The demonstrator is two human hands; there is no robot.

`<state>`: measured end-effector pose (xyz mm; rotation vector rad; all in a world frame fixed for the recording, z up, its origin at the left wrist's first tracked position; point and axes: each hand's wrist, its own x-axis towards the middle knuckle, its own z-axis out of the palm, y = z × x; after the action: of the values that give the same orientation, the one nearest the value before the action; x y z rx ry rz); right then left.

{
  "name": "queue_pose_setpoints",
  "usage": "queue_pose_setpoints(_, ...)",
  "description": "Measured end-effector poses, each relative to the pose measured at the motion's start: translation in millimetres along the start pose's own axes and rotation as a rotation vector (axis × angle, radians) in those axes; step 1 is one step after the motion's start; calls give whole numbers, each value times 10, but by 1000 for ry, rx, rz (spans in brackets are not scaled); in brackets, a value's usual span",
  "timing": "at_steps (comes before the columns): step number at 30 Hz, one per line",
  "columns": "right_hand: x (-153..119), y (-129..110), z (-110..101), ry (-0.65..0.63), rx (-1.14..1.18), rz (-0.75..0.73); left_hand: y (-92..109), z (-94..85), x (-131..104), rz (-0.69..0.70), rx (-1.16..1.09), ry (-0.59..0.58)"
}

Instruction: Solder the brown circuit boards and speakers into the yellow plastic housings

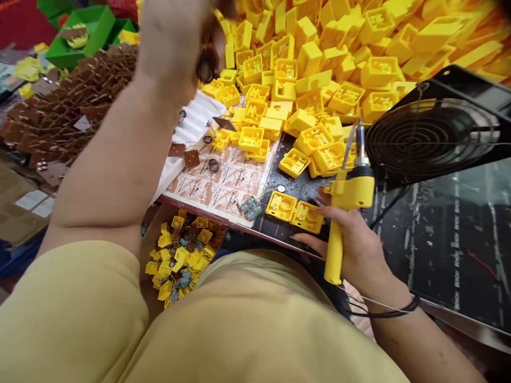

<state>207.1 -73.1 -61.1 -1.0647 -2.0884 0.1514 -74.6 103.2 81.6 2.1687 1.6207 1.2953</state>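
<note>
Open yellow plastic case (281,206), metal-tipped yellow soldering gun (356,192)

Leftmost, the blurred left hand (181,45) hangs above the table (431,234); whether it grips anything, I cannot tell. A small green circuit board (250,208) lies just left of the case, by the near edge. Rightmost, the right hand (361,242) is clamped on the gun. Soldering seems the step; the next move likely calls for bringing board and tip together.

near the front edge of the table (425,252), the circuit board (250,208) lies just left of the open case (281,206); the soldering iron (353,192) is between the case and the fan (427,135). heaped casings (310,59) spread behind, piled panels (51,114) far left, loose parts (183,258) below.
</note>
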Motion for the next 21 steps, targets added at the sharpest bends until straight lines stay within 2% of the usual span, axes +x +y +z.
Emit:
queue_pose_setpoints(1,57,-24,-27,24,2,0,71,111,-111,95,-68,-152)
queue_pose_setpoints(3,182,-67,-85,92,-5,15,209,322,-383,302,-144,-617)
queue_pose_setpoints(4,245,-83,-107,121,-16,22,270,412,-523,369,-123,-785)
queue_pose_setpoints(5,304,-94,-118,139,-30,28,321,487,-650,418,-82,-887)
queue_pose_setpoints(6,355,-101,-119,146,-45,33,357,542,-754,451,-49,-939)
queue_pose_setpoints(9,436,-94,-85,149,-83,64,350,581,-891,418,-67,-943)
queue_pose_setpoints(12,416,-82,-53,166,-113,101,208,483,-827,302,-97,-989)
queue_pose_setpoints(16,351,-90,-49,194,-151,92,74,342,-749,201,19,-1100)
queue_pose_setpoints(19,326,-93,-62,219,-206,58,126,317,-821,232,127,-1119)
queue_pose_setpoints(21,317,-90,-75,233,-244,25,207,348,-918,296,180,-1027)
